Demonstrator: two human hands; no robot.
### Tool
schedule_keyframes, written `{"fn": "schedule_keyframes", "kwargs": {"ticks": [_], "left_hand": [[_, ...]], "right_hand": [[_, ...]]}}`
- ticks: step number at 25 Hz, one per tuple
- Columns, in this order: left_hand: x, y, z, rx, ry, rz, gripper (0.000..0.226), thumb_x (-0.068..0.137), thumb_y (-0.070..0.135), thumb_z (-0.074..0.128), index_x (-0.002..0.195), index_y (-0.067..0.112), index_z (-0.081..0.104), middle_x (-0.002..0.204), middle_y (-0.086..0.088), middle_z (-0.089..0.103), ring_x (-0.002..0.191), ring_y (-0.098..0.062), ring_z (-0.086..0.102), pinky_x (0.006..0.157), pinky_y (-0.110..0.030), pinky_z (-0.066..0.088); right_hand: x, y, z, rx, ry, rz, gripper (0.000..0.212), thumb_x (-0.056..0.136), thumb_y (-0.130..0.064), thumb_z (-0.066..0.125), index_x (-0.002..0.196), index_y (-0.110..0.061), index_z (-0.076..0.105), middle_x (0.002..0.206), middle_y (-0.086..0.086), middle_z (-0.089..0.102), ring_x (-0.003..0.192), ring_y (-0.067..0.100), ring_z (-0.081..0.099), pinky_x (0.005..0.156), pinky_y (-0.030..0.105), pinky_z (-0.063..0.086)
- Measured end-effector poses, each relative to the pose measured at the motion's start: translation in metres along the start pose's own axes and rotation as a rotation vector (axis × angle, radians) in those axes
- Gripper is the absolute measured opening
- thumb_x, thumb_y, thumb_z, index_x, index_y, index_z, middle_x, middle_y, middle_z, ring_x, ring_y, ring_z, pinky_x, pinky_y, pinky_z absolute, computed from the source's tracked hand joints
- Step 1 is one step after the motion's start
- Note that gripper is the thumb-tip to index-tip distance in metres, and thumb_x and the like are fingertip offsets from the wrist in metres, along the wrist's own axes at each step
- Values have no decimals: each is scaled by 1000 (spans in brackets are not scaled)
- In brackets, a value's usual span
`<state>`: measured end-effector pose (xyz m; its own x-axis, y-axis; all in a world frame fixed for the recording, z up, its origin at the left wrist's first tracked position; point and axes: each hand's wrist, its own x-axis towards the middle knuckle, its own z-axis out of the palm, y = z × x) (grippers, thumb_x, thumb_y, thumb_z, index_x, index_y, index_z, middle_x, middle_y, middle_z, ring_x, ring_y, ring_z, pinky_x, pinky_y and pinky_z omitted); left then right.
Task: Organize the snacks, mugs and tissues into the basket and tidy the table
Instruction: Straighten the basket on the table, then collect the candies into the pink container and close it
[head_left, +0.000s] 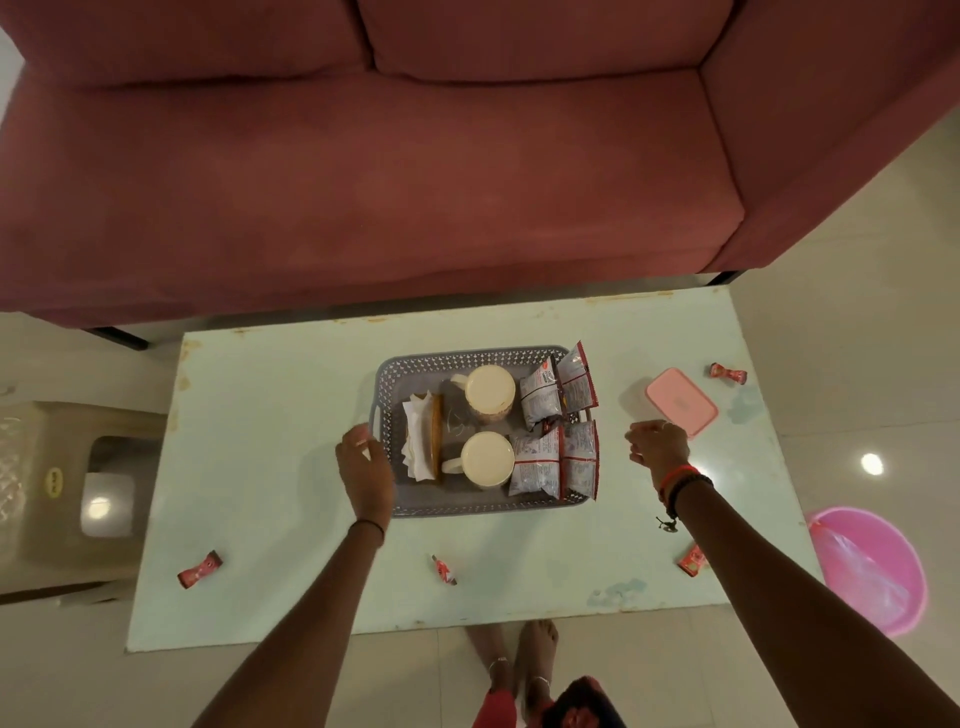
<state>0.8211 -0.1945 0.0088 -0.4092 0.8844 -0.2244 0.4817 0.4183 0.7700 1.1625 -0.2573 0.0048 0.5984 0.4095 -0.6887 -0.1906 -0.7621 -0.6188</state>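
Your left hand (363, 462) covers the near left wall of the basket (470, 358), so you cannot tell whether its fingers grip the handle slot or only rest on it. The print on the four snack packets (558, 431) is too small to read, and the tissues (418, 441) hide all but one brown edge of their holder; the dark shape lying between the two mugs (488, 426) is too dim to name. The sofa (363, 171) is cut off at the far edge, the stool (62, 483) at the left — and the pink tub (878, 566) is partly behind the table (270, 467).
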Motion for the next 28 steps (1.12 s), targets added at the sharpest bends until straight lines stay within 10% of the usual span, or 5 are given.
{"fn": "schedule_keyframes", "kwargs": {"ticks": [5,9,15,22,28], "left_hand": [[-82,42,37,-248,-26,-77,22,92,-2,44,109,-4,59,110,-18,63,100,-28,58,80,-27,49],[-148,79,94,-497,-287,-297,19,91,-2,45,106,0,57,104,-20,62,94,-28,58,79,-40,50],[-192,118,187,-559,-657,-630,21,99,24,41,116,14,46,83,-7,67,52,-11,65,40,-20,48],[-186,136,277,-402,-747,-821,57,96,49,34,144,19,25,135,-20,48,119,-34,54,97,-52,46],[-182,139,313,-430,-861,-1001,84,82,75,26,149,26,8,146,-26,34,129,-44,44,98,-64,39]], "right_hand": [[-6,17,-25,25,132,41,21,83,5,61,103,7,65,85,16,60,72,26,55,79,37,54],[10,15,-51,-1,183,21,21,80,2,65,100,4,65,68,13,60,54,20,52,54,20,49],[54,-6,-88,-293,149,-193,19,78,-4,64,97,-6,66,104,20,69,94,33,65,86,38,52],[119,-46,-97,-914,-133,-652,51,88,5,48,137,-9,45,127,16,56,115,32,55,95,39,45],[163,-69,-81,-1330,-499,-731,65,85,-7,64,143,-7,34,142,14,41,130,31,41,108,36,35]]}}
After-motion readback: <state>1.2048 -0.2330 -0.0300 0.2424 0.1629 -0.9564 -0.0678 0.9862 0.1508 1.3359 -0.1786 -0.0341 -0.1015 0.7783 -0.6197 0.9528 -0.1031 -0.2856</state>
